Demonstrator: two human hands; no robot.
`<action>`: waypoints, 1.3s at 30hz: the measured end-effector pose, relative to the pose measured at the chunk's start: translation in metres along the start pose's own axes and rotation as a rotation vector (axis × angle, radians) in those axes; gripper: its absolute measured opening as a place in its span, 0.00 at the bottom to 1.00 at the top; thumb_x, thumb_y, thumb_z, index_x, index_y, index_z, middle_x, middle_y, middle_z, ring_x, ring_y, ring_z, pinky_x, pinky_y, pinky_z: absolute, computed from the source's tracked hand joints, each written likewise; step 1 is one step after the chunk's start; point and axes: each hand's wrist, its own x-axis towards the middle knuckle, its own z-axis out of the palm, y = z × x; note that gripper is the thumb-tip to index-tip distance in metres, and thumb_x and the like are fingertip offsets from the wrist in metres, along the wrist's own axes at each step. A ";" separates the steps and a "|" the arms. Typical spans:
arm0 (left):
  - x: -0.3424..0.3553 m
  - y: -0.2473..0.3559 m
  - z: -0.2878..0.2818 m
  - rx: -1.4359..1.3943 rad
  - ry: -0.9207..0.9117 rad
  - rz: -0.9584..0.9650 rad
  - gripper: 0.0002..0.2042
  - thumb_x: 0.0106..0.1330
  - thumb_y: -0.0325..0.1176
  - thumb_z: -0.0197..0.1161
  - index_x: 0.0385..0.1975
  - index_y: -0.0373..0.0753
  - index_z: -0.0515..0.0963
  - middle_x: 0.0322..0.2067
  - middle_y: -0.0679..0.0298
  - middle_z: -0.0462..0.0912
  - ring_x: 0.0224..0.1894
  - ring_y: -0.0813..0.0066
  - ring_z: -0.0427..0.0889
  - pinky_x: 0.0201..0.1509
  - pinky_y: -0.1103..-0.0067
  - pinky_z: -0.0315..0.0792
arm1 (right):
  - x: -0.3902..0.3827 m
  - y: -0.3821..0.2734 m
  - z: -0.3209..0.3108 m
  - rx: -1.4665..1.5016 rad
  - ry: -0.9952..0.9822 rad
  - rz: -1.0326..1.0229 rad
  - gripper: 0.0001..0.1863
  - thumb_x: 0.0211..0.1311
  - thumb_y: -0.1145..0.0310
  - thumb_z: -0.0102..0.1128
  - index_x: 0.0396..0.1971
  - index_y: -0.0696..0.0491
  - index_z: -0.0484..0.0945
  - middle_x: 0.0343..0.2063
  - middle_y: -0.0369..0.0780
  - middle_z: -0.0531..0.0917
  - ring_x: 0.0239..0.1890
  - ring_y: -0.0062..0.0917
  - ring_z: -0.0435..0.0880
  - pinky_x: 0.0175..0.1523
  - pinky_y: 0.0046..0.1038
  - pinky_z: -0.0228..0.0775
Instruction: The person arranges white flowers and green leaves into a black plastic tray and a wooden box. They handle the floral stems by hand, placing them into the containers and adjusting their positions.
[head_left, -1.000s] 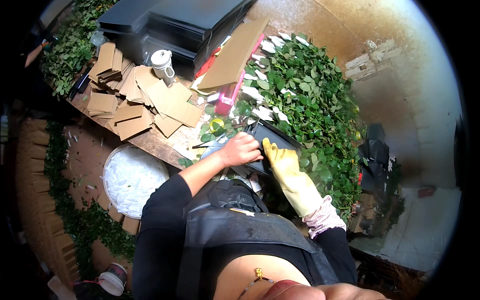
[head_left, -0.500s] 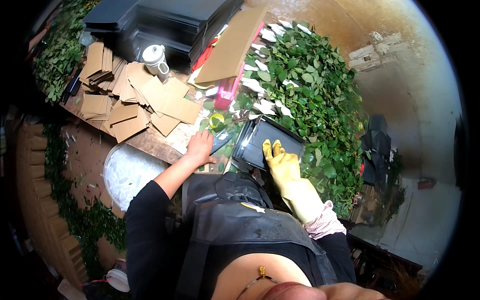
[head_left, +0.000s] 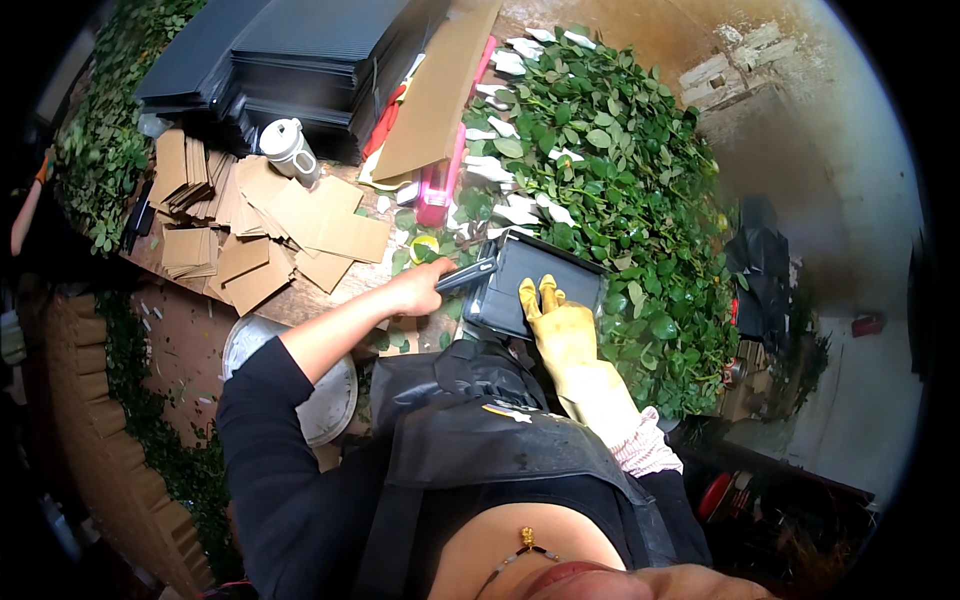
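Note:
My left hand [head_left: 420, 290], bare, is closed round a dark handheld tool, apparently a stapler [head_left: 465, 274], whose end reaches the left edge of a shallow black tray [head_left: 545, 267]. My right hand [head_left: 554, 330], in a long yellow rubber glove, rests inside that tray with two fingers stretched out on its dark surface. Leafy stems with white wrapped tips [head_left: 630, 220] lie against the tray's far and right sides. A small yellow round item [head_left: 424, 249] sits just above my left hand.
Brown cardboard pieces [head_left: 300, 230], a white lidded mug [head_left: 290, 150], stacked black sheets [head_left: 330, 55], a large cardboard sheet [head_left: 430, 100] and pink objects [head_left: 436, 195] cover the table. A round white bucket [head_left: 335, 405] stands below its edge. Someone's arm [head_left: 28, 205] shows at far left.
My left hand left the tray's edge for the table at its left, then rose back toward the tray gripping the dark tool. My right hand stayed on the tray.

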 end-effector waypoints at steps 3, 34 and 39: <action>-0.001 0.016 -0.016 0.178 -0.170 -0.024 0.31 0.56 0.23 0.59 0.64 0.42 0.68 0.48 0.47 0.83 0.53 0.51 0.83 0.55 0.66 0.75 | 0.001 0.000 -0.001 0.005 -0.049 0.025 0.25 0.62 0.69 0.58 0.61 0.52 0.74 0.55 0.53 0.81 0.45 0.36 0.88 0.38 0.34 0.82; -0.043 -0.004 0.044 1.253 0.512 0.547 0.05 0.60 0.33 0.57 0.32 0.41 0.75 0.32 0.64 0.77 0.41 0.68 0.78 0.49 0.74 0.68 | 0.000 0.003 0.007 -0.109 -0.124 -0.048 0.27 0.64 0.72 0.54 0.65 0.52 0.70 0.59 0.56 0.78 0.45 0.41 0.89 0.38 0.38 0.84; -0.028 -0.001 0.021 1.095 0.424 0.745 0.06 0.59 0.34 0.58 0.31 0.39 0.74 0.29 0.61 0.79 0.36 0.63 0.80 0.44 0.69 0.73 | 0.000 0.002 0.008 -0.119 -0.116 -0.041 0.27 0.64 0.72 0.55 0.64 0.52 0.70 0.59 0.55 0.78 0.45 0.41 0.89 0.38 0.38 0.84</action>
